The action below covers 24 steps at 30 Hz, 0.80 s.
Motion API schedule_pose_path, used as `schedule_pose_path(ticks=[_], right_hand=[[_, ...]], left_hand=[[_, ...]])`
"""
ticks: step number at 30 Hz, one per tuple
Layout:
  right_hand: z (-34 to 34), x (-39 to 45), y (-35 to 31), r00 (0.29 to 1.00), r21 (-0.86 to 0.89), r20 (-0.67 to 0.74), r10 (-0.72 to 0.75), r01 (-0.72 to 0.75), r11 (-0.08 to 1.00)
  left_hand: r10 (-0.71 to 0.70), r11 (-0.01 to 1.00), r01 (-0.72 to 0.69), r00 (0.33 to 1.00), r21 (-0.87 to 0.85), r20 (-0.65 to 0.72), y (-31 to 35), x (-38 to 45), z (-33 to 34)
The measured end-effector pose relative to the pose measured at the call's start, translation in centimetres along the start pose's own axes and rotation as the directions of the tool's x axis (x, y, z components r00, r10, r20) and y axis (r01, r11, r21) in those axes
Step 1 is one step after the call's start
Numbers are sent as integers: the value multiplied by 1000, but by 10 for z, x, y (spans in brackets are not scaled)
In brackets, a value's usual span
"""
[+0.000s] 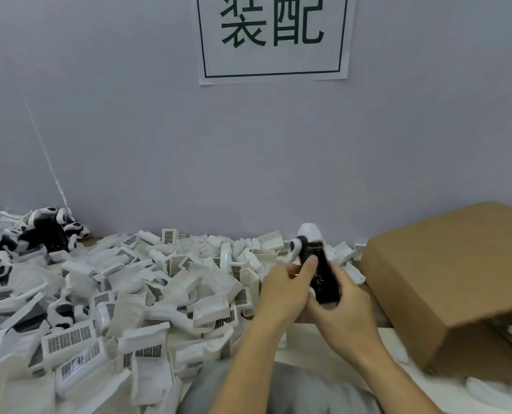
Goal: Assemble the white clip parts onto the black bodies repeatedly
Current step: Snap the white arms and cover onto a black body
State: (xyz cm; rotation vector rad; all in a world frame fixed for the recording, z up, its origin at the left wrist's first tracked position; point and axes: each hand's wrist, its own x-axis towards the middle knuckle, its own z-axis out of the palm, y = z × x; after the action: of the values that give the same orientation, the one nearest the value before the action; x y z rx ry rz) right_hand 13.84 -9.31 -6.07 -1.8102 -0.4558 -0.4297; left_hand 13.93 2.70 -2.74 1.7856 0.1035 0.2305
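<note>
A grey wall (pixel 129 130) carries one paper sign (pixel 274 37). One cardboard box (pixel 446 282) sits at the tabletop's right edge. White clip parts (pixel 123 294), too many to count, are heaped across the tabletop, with a smaller pile of finished black-and-white pieces (pixel 33 231) at the far left corner. Near the box, the left hand (pixel 284 289) and the right hand (pixel 344 309) both close around one black body (pixel 323 279), held above the heap with a white piece at its top.
</note>
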Motion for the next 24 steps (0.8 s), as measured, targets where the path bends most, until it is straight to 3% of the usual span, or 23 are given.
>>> schedule_pose_path(ticks=[3,5,7,13,20,24], right_hand=[[4,0,-7,989,-6,76,-124,125,992],[7,1,-7,990,-90,43,-131,134,987],[8,0,-6,996,-173,32,-89,93,981],[8,2,1,999,-131,-14,42,-44,990],[4,2,-3,997,-176,-81,16,-30,984],[4,2,-2,998,-112,-28,56,-59,992]], left_hand=[[-56,977,59,998,-204,23,-2,0,2],[-118,896,137,990,-422,73,-3,-1,0],[-128,839,142,990,-525,63,-3,-3,-1],[-81,848,103,995,-520,65,-4,-5,1],[-37,885,72,996,-460,86,-3,-7,3],[-7,895,35,998,-445,63,-4,-7,3]])
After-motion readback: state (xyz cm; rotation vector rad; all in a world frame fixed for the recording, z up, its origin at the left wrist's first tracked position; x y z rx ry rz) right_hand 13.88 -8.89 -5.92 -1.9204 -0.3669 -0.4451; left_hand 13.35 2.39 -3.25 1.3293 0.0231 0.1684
